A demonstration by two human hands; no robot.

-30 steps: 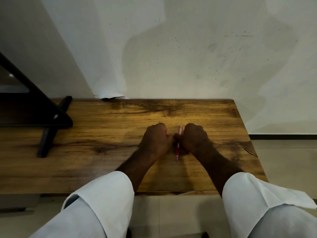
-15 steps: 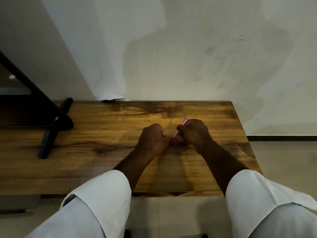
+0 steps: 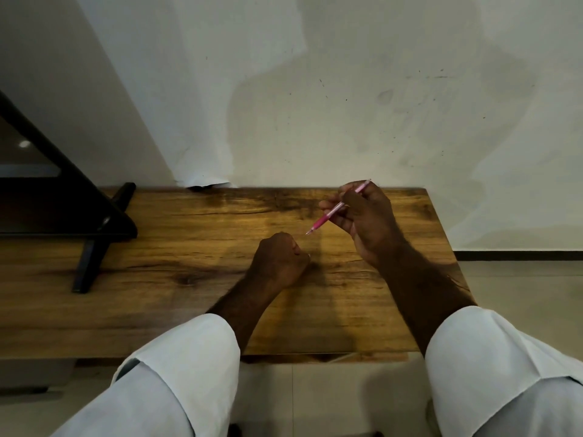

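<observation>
The slim pink plastic pen (image 3: pixel 337 207) has been lifted off the wooden table (image 3: pixel 176 279) to right of centre, pinched tip-down by the right hand (image 3: pixel 370 225), the left hand (image 3: pixel 279 263) being left fisted at centre; pick-up is judged done, and regripping for use is called for.

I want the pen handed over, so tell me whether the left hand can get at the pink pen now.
Probably yes. The right hand holds the pink pen up over the table, tip slanting down toward the left hand, which rests curled on the wood. Nothing lies between them.
</observation>
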